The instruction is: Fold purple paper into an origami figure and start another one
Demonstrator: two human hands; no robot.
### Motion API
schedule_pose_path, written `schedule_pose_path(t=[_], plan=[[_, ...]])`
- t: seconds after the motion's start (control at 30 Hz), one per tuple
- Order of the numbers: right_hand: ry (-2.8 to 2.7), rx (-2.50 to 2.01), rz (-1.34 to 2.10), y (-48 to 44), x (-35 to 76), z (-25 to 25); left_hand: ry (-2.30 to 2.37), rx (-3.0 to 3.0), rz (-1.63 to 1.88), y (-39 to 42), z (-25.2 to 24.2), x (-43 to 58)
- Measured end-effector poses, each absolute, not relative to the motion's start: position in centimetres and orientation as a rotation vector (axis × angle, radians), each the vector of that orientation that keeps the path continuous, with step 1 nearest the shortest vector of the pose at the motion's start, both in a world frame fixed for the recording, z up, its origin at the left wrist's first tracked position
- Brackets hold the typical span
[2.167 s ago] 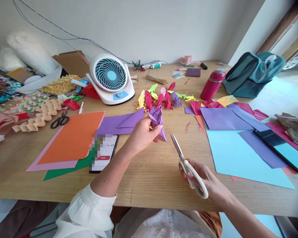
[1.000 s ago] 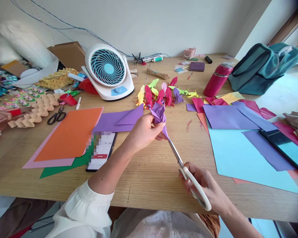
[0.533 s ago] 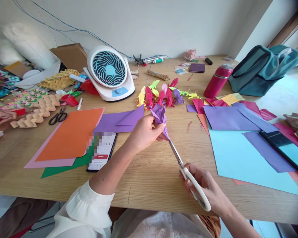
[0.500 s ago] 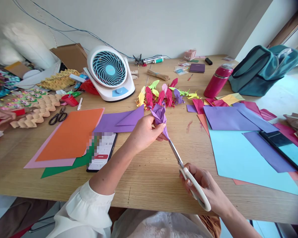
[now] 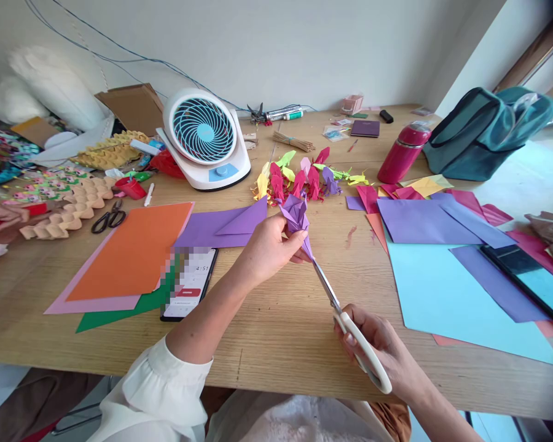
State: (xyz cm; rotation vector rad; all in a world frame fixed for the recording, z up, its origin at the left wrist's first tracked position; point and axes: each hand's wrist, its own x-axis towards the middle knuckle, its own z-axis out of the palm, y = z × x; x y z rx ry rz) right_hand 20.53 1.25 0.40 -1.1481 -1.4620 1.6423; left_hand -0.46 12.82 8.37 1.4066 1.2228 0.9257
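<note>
1. Purple paper, folded to a compact many-layered piece, was at the middle of the scene, held up over the near part of the wooden table.
2. Left hand: thumb and fingers pinched the piece about its middle. Some fingers were hidden behind the paper.
3. Right hand: fingers wrapped the white handles of the scissors. Blades looked nearly together; exact gap could not be told.
4. Key relation: the piece lay far and left of the right hand, with the scissors spanning the space between. The left hand was the nearer, in direct contact; the right reached it only through the blade tips.
5. Tips met the narrow end of the piece. Whether paper sat between the blades, or only against them, was too small to tell.
6. Long axis of the piece: far to near, slanting slightly right. Broad, petal-like end faced far; slim point faced near and right.
7. Scissors' axis ran from handles near right to tips far left, roughly in line with that point.
</note>
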Motion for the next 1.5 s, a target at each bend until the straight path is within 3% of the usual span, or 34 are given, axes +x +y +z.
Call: schedule_pose_path(t=[1.5], plan=[[-1.414, -1.08, 1.703, 1.18, 20.59, 0.03, 1.206, 1.513, 0.948, 12.46, 8.19, -0.46]])
